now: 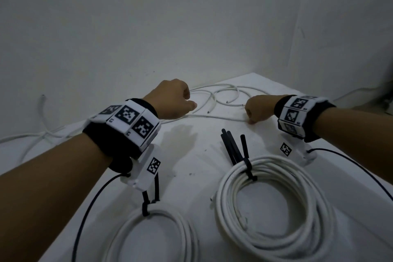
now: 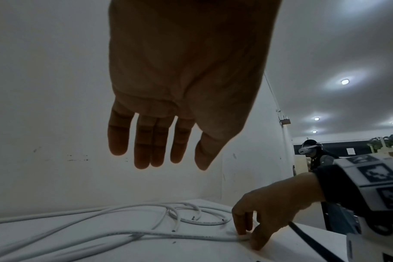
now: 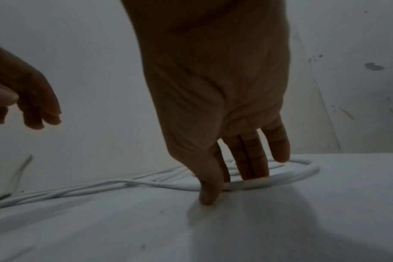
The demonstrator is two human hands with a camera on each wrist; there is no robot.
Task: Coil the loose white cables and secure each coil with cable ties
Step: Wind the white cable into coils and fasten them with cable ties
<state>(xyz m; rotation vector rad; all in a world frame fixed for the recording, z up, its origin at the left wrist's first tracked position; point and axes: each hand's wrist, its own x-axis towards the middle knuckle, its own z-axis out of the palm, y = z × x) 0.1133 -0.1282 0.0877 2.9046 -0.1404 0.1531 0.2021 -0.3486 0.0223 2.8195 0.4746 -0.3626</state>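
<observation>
A loose white cable (image 1: 212,116) (image 2: 168,236) (image 3: 146,183) lies tangled across the far part of the white table (image 1: 191,155). My right hand (image 1: 249,118) (image 2: 247,235) (image 3: 227,186) pinches this cable between thumb and fingers at the table surface. My left hand (image 1: 189,100) (image 2: 168,163) hovers above the cable with relaxed fingers and holds nothing. Two tied coils lie near me: a small one (image 1: 168,214) and a larger one (image 1: 276,240), each bound by a black cable tie (image 1: 248,168). Several loose black ties (image 1: 230,144) rest by the larger coil.
A white wall (image 1: 191,27) stands right behind the table. More cable trails off the table's left side (image 1: 42,134). Thin black wires (image 1: 85,208) run from my wrist cameras. Another person wearing a headset (image 2: 312,150) stands far off to the right.
</observation>
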